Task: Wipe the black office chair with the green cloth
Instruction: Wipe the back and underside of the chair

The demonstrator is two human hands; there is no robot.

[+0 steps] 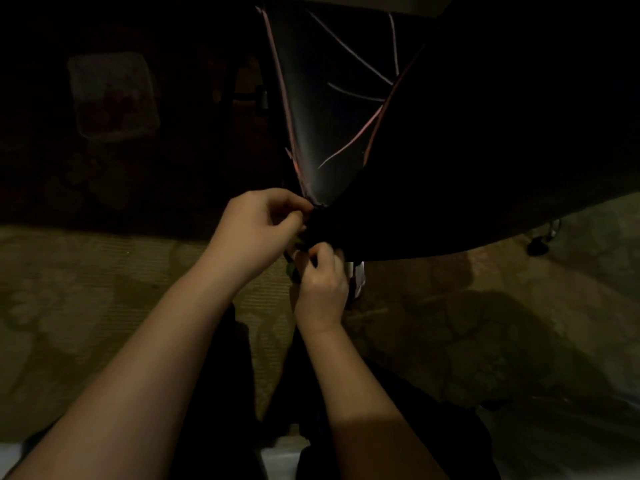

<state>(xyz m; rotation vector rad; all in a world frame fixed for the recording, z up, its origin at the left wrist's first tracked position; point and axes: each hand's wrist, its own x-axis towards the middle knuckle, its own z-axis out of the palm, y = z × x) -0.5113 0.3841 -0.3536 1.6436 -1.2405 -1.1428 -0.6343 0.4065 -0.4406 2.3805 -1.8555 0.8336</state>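
The black office chair (450, 150) fills the far right of my view, its padded shell narrowing to a near corner at centre, pinkish piping running along the seams. Below it lies a patterned carpet (104, 289), and a pale square thing (110, 95) at far left is too dim to name.

Both of my hands meet right at that near corner. My left hand (263, 226) is the nearer to the chair, fingers curled tight against the corner's left edge. My right hand (322, 282) sits just nearer and to the right, beneath the chair's lower edge, fingers also curled.

The green cloth (290, 268) shows only as small slivers between the two hands; I judge both pinch it, bunched up. The chair surface stretches far and right from here. The cloth's spread, and the chair's base apart from a chrome leg (358, 275), are lost in shadow.
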